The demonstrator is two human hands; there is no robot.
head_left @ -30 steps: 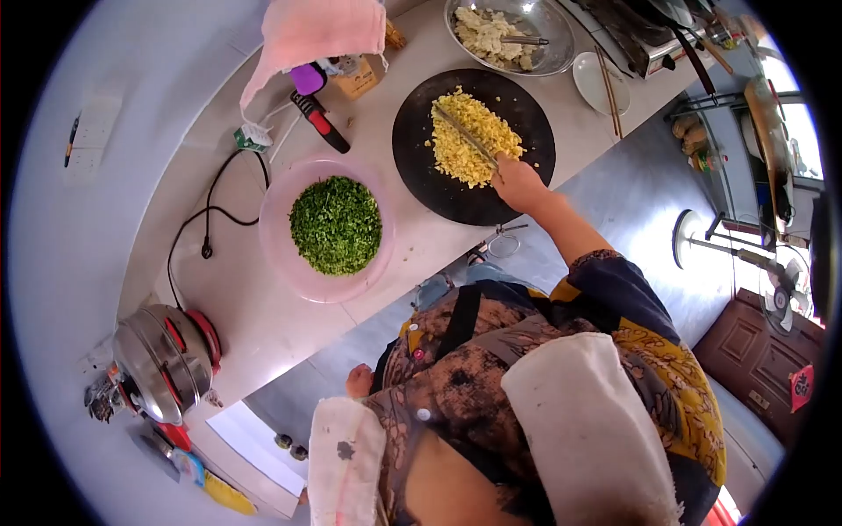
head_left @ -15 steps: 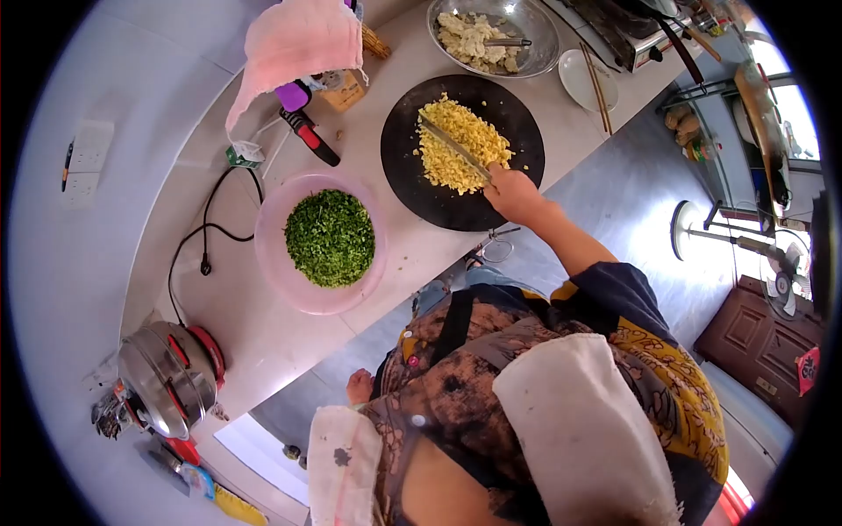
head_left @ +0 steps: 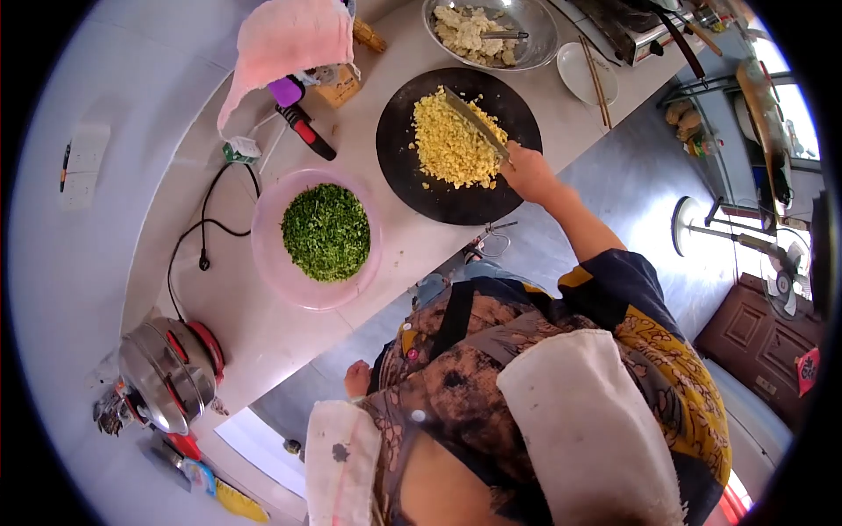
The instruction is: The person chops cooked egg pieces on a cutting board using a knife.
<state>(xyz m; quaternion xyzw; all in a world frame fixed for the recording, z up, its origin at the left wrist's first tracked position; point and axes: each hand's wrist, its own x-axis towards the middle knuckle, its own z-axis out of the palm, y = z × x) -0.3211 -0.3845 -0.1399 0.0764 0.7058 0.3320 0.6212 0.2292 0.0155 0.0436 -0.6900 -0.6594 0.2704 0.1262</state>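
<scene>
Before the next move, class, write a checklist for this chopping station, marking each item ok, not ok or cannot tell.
1. Right hand grips the long metal knife: ok.
2. Left hand away from the blade: ok, low beside the body.
3. Chopped yellow food all in one pile: not ok, loose bits lie around it on the round black board.
4. Translucent pink bowl of chopped greens apart from the board: ok.
5. Blade sharp: cannot tell.
</scene>
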